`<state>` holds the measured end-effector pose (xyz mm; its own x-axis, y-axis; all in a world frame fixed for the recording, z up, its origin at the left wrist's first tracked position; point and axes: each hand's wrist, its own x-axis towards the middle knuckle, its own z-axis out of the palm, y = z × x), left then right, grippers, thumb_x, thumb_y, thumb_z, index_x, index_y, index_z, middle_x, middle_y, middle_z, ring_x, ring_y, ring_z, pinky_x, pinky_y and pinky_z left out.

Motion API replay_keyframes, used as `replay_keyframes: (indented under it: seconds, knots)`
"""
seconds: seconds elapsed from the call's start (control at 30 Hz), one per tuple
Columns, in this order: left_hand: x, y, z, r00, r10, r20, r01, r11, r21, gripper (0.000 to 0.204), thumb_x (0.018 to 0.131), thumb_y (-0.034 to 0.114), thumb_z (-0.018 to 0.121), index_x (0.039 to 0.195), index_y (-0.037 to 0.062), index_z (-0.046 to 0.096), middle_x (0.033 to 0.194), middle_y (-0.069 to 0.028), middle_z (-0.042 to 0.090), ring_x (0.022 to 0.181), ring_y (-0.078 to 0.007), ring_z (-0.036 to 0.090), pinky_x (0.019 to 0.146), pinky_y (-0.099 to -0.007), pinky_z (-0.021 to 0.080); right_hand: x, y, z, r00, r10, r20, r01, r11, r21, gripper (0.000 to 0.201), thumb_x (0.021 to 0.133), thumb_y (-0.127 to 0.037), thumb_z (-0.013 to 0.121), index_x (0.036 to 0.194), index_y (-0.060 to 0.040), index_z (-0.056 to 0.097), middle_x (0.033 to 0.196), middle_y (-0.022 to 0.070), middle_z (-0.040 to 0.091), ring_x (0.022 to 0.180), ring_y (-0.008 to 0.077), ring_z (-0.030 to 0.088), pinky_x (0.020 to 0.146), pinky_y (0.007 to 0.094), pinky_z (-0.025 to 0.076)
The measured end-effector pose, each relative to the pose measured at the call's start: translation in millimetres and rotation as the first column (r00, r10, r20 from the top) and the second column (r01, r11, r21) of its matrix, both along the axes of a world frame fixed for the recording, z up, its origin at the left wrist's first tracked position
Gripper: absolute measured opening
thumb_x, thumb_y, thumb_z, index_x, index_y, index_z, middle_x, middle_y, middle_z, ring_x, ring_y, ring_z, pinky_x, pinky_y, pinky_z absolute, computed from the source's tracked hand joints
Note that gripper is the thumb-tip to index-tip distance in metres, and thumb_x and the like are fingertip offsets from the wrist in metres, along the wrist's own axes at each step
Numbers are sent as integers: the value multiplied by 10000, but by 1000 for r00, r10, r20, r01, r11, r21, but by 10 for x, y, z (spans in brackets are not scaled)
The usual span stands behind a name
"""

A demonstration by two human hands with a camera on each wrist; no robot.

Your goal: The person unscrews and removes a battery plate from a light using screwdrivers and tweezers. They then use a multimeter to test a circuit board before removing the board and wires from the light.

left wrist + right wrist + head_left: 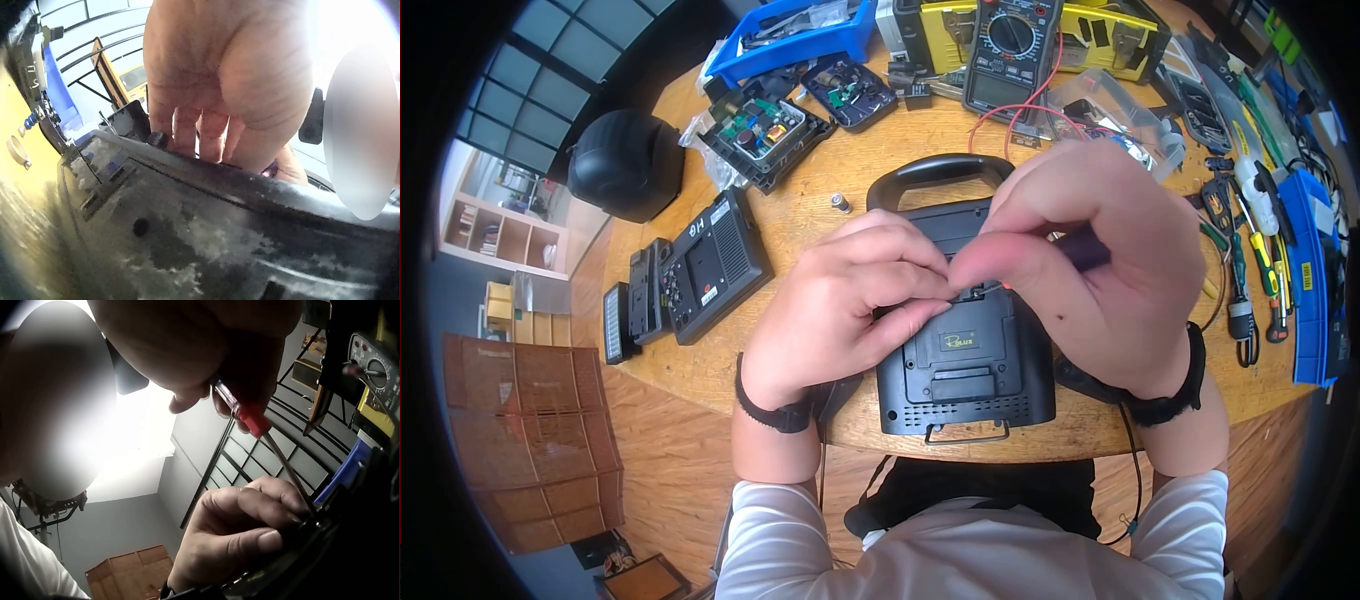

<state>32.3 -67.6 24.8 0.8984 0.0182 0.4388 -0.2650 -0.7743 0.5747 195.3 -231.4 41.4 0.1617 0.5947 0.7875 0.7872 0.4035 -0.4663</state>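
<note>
A black portable device [1032, 375] with a carrying handle [935, 172] and a "Rolux" label lies on the wooden table. My right hand [1105, 265] grips a screwdriver [253, 419] with a clear handle and red collar. Its metal shaft slants down to a small fitting on the device's back, above the labelled plate. My left hand [840, 300] rests on the device, thumb and fingers extended and touching it close beside the screwdriver tip. From the left wrist, the left fingers reach down behind the device's edge.
Opened housings with circuit boards [765, 135] and a blue bin [800, 45] stand at the back left. A multimeter [1008, 60] with red leads [1055, 70] stands behind. Another black unit [718, 262] lies left; hand tools [1240, 250] lie right.
</note>
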Motion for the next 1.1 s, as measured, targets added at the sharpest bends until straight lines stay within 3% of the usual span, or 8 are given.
replay_keyframes:
  seconds: [0.27, 0.4, 0.57, 0.7, 0.77, 0.83, 1.0, 1.1]
  knots:
    - [74, -125, -38, 997, 53, 56, -46, 991, -128, 207, 763, 64, 851, 954, 55, 772, 972, -87, 715, 899, -269, 673, 801, -352, 549, 54, 63, 57, 988, 155, -19, -157, 979, -132, 456, 1052, -456, 550, 909, -31, 635, 868, 90, 646, 787, 222, 616, 737, 304, 484]
    - [124, -180, -140, 989, 108, 98, -88, 978, -189, 238, 788, 77, 841, 1012, 51, 763, 1006, -103, 717, 891, -287, 690, 798, -356, 549, -46, 152, 84, 992, 122, 39, -117, 987, -106, 375, 1037, -390, 594, 971, -26, 658, 899, 88, 646, 814, 226, 611, 766, 310, 484]
    - [144, -109, -140, 998, 32, 59, -24, 992, -124, 179, 836, 81, 811, 998, 40, 747, 957, -118, 724, 905, -320, 705, 785, -378, 559, -120, 27, 201, 963, 132, -237, -201, 934, -297, 282, 936, -128, 676, 1190, -6, 683, 1037, 105, 693, 941, 245, 670, 808, 317, 510]
    - [164, -89, -166, 1000, -10, 4, 11, 979, -204, 173, 829, 93, 822, 966, 37, 735, 930, -118, 723, 907, -321, 696, 811, -380, 552, -18, -64, 241, 911, 152, -383, -260, 933, -249, 321, 861, -38, 711, 1180, -4, 718, 999, 104, 715, 956, 239, 711, 795, 314, 533]
    - [181, -92, -165, 998, -35, 42, 43, 976, -212, 196, 805, 105, 846, 944, 37, 726, 915, -113, 725, 875, -301, 696, 806, -374, 550, 77, -51, 274, 979, 198, -56, -205, 956, -211, 268, 818, 24, 710, 1079, -6, 762, 897, 86, 718, 880, 230, 735, 772, 316, 549]
    - [195, -120, -149, 999, -8, 47, 22, 955, -296, 194, 798, 92, 846, 935, 35, 722, 900, -107, 726, 855, -287, 698, 797, -369, 552, 4, 21, 212, 989, 136, -53, -142, 980, -138, 190, 770, 6, 791, 959, -7, 775, 813, 68, 706, 780, 217, 724, 742, 309, 554]
    - [184, -152, -101, 998, 67, 21, -59, 960, -272, 165, 798, 41, 816, 940, 29, 734, 901, -90, 743, 842, -263, 715, 799, -354, 556, -84, 56, 156, 985, -26, -168, -3, 985, -171, 403, 645, -72, 940, 998, -19, 752, 834, 46, 704, 785, 159, 704, 750, 278, 553]
    - [197, -68, -215, 998, -56, 15, 58, 918, -393, 125, 822, 32, 793, 937, 29, 745, 922, -96, 752, 864, -262, 725, 803, -349, 559, -98, 69, 192, 956, 50, -290, -90, 988, -125, 327, 723, -13, 878, 1019, -22, 740, 860, 46, 710, 832, 152, 705, 765, 278, 555]
